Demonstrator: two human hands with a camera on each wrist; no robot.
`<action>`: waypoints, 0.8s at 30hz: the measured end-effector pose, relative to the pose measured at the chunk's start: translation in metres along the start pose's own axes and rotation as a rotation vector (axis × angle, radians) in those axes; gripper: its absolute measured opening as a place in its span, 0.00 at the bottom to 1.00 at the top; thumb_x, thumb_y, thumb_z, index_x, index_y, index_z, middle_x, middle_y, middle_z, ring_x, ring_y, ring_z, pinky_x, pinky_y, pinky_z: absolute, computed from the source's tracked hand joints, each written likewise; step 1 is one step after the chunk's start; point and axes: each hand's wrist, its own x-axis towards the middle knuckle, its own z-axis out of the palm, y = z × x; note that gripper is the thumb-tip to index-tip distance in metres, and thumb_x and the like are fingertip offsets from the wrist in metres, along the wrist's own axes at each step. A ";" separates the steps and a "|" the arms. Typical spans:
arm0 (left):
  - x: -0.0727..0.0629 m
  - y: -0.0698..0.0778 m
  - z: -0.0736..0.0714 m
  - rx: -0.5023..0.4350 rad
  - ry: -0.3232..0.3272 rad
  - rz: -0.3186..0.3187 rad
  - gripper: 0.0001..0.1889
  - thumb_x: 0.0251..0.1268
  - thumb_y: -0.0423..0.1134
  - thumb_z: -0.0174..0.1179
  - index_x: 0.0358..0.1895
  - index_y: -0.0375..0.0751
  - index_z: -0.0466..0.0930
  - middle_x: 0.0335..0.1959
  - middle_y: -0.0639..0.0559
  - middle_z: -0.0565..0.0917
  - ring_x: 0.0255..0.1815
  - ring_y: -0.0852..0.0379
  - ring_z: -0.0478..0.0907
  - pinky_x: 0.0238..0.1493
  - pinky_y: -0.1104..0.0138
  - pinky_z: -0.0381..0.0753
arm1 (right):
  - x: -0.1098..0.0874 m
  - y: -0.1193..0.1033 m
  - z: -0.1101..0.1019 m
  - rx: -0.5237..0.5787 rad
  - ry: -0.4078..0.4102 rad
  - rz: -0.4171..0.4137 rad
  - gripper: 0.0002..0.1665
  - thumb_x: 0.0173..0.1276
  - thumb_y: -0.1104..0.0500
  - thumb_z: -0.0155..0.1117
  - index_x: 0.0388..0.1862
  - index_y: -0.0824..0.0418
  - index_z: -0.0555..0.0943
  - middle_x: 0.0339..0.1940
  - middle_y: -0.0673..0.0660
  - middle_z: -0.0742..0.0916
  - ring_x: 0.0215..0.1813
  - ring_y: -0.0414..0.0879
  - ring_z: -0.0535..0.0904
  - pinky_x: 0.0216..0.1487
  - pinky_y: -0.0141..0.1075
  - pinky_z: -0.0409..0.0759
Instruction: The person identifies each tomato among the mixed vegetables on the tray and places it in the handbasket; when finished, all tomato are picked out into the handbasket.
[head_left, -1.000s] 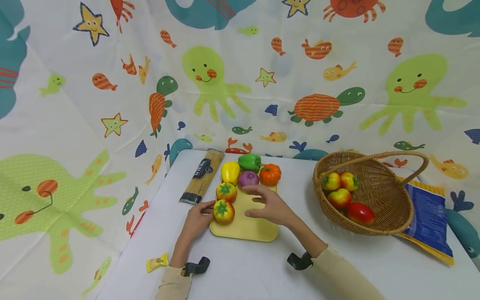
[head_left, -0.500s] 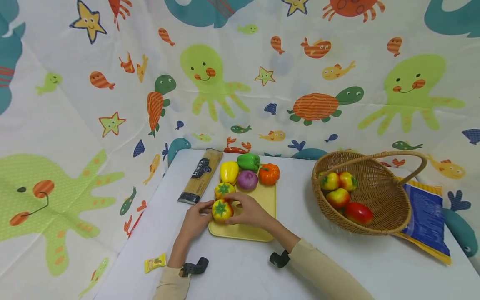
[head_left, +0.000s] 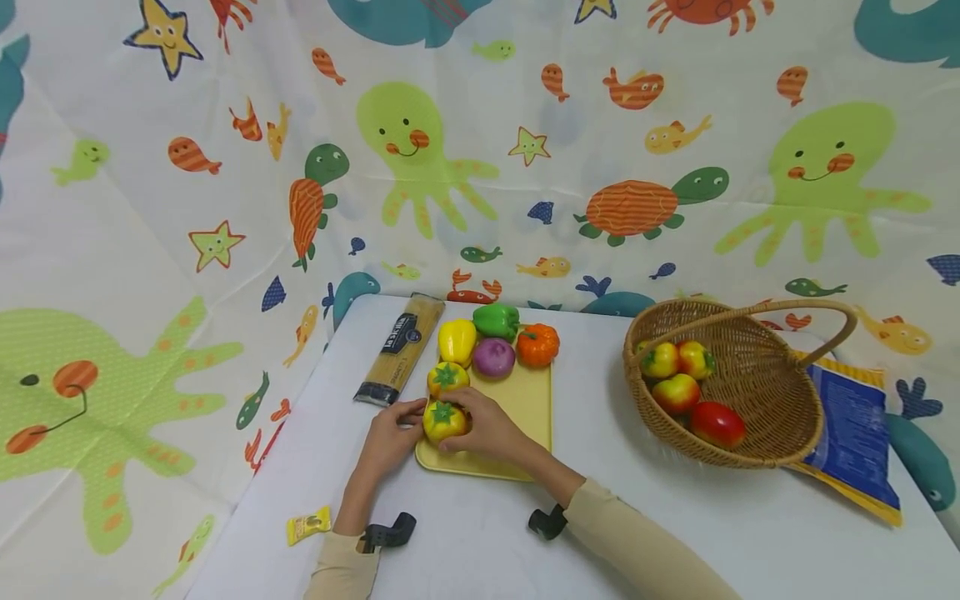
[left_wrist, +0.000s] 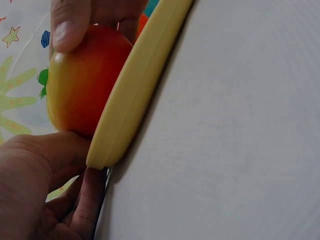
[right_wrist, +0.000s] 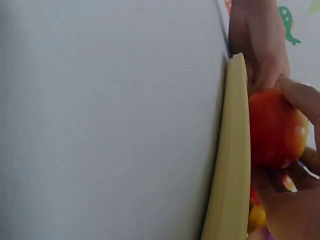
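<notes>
The right hand (head_left: 486, 427) is seemingly positioning the red-yellow fruit (head_left: 441, 425), its grip holding it at the near-left corner of the yellow tray (head_left: 534, 408); the left hand (head_left: 386, 440) is flanking, grip unclear. Gentle release is probably being called for next.

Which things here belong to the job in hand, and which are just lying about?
Seemingly for the job:
nearer green-leaved fruit in the right hand
yellow tray, left hand at its edge
matching fruit, yellow pepper, green pepper, onion, pumpkin

Probably just lying about:
spaghetti pack
yellow packet
blue bag
wicker basket and its fruit, possibly related
</notes>
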 end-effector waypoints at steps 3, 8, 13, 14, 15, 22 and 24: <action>0.001 0.000 0.000 -0.003 -0.005 -0.003 0.21 0.63 0.35 0.66 0.61 0.41 0.80 0.46 0.51 0.84 0.45 0.57 0.81 0.45 0.63 0.82 | 0.000 0.000 0.002 0.013 0.015 0.014 0.42 0.56 0.50 0.79 0.68 0.57 0.74 0.64 0.50 0.76 0.60 0.42 0.72 0.63 0.38 0.72; 0.001 0.000 0.001 0.000 -0.004 -0.007 0.22 0.63 0.36 0.66 0.61 0.41 0.80 0.46 0.51 0.84 0.44 0.57 0.81 0.46 0.63 0.82 | 0.000 0.000 0.003 0.014 0.013 0.027 0.41 0.56 0.50 0.79 0.67 0.56 0.74 0.63 0.49 0.76 0.60 0.42 0.72 0.63 0.37 0.72; 0.000 0.001 0.000 0.003 -0.003 -0.009 0.22 0.63 0.36 0.66 0.61 0.41 0.80 0.47 0.51 0.84 0.45 0.56 0.81 0.46 0.64 0.82 | 0.000 0.000 0.004 0.011 0.008 0.036 0.41 0.55 0.49 0.79 0.67 0.54 0.73 0.62 0.49 0.77 0.58 0.41 0.73 0.62 0.37 0.73; 0.000 0.001 0.000 0.003 -0.003 -0.009 0.22 0.63 0.36 0.66 0.61 0.41 0.80 0.47 0.51 0.84 0.45 0.56 0.81 0.46 0.64 0.82 | 0.000 0.001 0.004 0.011 0.009 0.042 0.42 0.55 0.49 0.79 0.67 0.54 0.73 0.61 0.49 0.77 0.58 0.41 0.74 0.62 0.37 0.73; 0.000 0.001 0.000 0.005 -0.003 -0.009 0.22 0.63 0.35 0.65 0.61 0.41 0.80 0.47 0.50 0.84 0.45 0.56 0.81 0.45 0.64 0.82 | -0.001 0.001 0.004 0.011 0.009 0.050 0.42 0.55 0.48 0.79 0.68 0.54 0.73 0.61 0.49 0.78 0.57 0.41 0.74 0.61 0.38 0.74; 0.000 0.000 0.000 -0.002 -0.001 -0.005 0.21 0.63 0.34 0.65 0.60 0.40 0.80 0.47 0.50 0.83 0.45 0.55 0.81 0.45 0.65 0.82 | -0.004 0.002 0.004 0.007 0.006 0.102 0.46 0.53 0.43 0.79 0.69 0.55 0.73 0.59 0.48 0.80 0.55 0.41 0.75 0.60 0.38 0.74; 0.000 0.000 0.000 0.000 -0.002 -0.001 0.21 0.63 0.35 0.65 0.61 0.39 0.80 0.47 0.50 0.83 0.45 0.55 0.81 0.45 0.65 0.82 | -0.005 0.002 0.003 0.018 0.009 0.101 0.46 0.53 0.43 0.79 0.68 0.54 0.73 0.59 0.47 0.80 0.55 0.40 0.75 0.60 0.38 0.75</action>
